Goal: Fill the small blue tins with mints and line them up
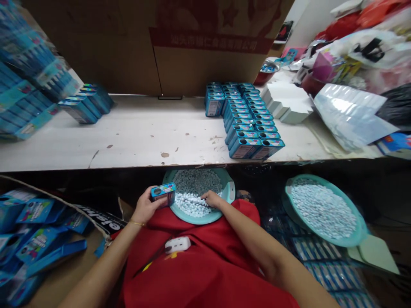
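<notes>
My left hand (147, 207) grips a small blue box (163, 192) with a dark round hole in its top. The box is at the left rim of a turquoise basin (230, 190), which rests at my lap. Small white pellets (192, 204) fill much of the basin. Inside it, my right hand (212, 199) is closed with its fingertips down at the pellets. Whatever those fingers hold, if anything, is hidden from view.
Rows of blue boxes (245, 147) stand on the white table (144, 132). At right is a second turquoise basin (361, 233) of pellets. Loose blue boxes (35, 209) fill a carton at lower left. A large cardboard carton (199, 72) stands at the back, near white stacked cards (287, 100).
</notes>
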Available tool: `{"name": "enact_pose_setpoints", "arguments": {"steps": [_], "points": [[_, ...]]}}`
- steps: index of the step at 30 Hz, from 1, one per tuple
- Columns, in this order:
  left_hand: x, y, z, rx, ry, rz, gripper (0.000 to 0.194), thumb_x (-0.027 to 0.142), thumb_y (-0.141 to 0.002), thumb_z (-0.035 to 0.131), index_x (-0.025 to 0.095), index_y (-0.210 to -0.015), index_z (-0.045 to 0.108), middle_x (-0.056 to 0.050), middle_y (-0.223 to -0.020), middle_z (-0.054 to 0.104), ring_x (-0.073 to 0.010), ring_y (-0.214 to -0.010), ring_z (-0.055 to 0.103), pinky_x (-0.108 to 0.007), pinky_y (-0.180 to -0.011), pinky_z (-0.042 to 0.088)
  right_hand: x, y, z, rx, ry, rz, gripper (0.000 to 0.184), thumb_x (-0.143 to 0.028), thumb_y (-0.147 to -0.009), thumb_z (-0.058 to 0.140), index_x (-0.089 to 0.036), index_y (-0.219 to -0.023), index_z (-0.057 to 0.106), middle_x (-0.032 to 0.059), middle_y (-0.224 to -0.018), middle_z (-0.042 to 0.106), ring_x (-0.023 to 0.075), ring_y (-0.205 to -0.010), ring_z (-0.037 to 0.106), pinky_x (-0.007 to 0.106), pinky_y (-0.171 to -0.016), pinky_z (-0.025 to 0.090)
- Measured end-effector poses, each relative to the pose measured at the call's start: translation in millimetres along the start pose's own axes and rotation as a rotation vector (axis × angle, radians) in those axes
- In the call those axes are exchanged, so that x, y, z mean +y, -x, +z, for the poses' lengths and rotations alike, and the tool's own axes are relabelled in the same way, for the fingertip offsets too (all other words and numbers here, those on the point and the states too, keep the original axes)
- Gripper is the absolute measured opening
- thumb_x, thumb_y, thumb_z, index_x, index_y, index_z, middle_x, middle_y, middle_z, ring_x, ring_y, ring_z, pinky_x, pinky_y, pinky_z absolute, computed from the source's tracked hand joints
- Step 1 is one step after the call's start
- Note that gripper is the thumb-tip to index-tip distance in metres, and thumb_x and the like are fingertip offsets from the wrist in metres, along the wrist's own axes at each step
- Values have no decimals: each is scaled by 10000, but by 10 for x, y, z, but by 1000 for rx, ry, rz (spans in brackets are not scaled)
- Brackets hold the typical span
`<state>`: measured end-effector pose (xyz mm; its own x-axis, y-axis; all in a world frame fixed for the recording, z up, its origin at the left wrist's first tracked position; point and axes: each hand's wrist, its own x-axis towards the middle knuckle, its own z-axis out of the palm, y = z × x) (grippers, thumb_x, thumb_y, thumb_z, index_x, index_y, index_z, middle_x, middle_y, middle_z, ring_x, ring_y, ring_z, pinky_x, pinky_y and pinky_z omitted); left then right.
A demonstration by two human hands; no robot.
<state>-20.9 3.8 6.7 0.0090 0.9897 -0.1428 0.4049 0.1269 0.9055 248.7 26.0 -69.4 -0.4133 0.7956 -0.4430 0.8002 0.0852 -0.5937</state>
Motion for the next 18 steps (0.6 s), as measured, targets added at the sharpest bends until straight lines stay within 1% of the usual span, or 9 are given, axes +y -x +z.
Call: {"name": "enact_pose_setpoints", "arguments": {"steps": [2,4,6,8,10,11,13,16,18], "points": [[-1,0,6,18,5,11,482,379,-579,626,151,-981,489,-21,-823,581,-158,-753,547,-314,-732,450,19,53,-71,-14,-45,23,421,3,-598,369,-134,-865,664,19,-670,644,88,-529,512,154,-460,359],[-5,-9,30,39,8,19,477,376,-574,627,151,-973,494,-19,-815,580,-157,-747,545,-315,-728,451,-5,134,-199,-30,-164,56,441,-20,-599,367,-123,-925,646,7,-610,616,72,-459,466,155,-423,346],[-9,-29,79,63,4,38,466,373,-577,623,155,-968,495,-15,-804,575,-156,-743,542,-317,-730,448,-75,234,-387,-46,-367,69,455,-41,-586,383,-121,-958,632,-12,-564,581,60,-425,433,156,-414,345],[-9,-61,151,70,-32,77,443,362,-591,614,161,-967,494,-13,-810,570,-155,-752,539,-315,-739,442,-183,330,-608,-53,-540,55,440,-64,-577,410,-121,-951,635,-24,-539,555,53,-411,412,159,-413,345],[0,-97,235,64,-103,129,411,336,-605,608,168,-963,497,-14,-826,568,-155,-768,536,-309,-748,433,-315,399,-822,-43,-572,15,411,-93,-582,434,-126,-936,641,-25,-544,555,50,-414,406,160,-413,340],[7,-115,278,57,-141,155,392,318,-611,604,170,-959,499,-16,-835,569,-155,-775,536,-304,-750,429,-386,419,-917,-34,-544,-3,400,-103,-586,443,-129,-930,644,-23,-552,562,51,-421,410,160,-417,339],[25,-144,357,41,-208,205,359,280,-623,593,174,-954,503,-22,-852,572,-159,-796,536,-298,-755,423,-530,430,-1075,-17,-412,-31,389,-108,-591,451,-137,-925,648,-19,-575,583,57,-444,433,163,-434,345],[44,-163,448,46,-291,264,348,244,-637,576,172,-969,500,-43,-900,572,-176,-848,532,-313,-784,411,-748,401,-1243,5,-103,-45,371,-96,-594,463,-160,-903,659,-13,-598,613,74,-495,485,168,-485,364],[46,-162,486,36,-346,300,345,226,-645,564,168,-979,497,-60,-943,565,-190,-889,522,-332,-811,398,-890,378,-1326,20,91,-87,351,-93,-604,470,-184,-879,668,-4,-634,636,88,-565,528,168,-536,376]]}}
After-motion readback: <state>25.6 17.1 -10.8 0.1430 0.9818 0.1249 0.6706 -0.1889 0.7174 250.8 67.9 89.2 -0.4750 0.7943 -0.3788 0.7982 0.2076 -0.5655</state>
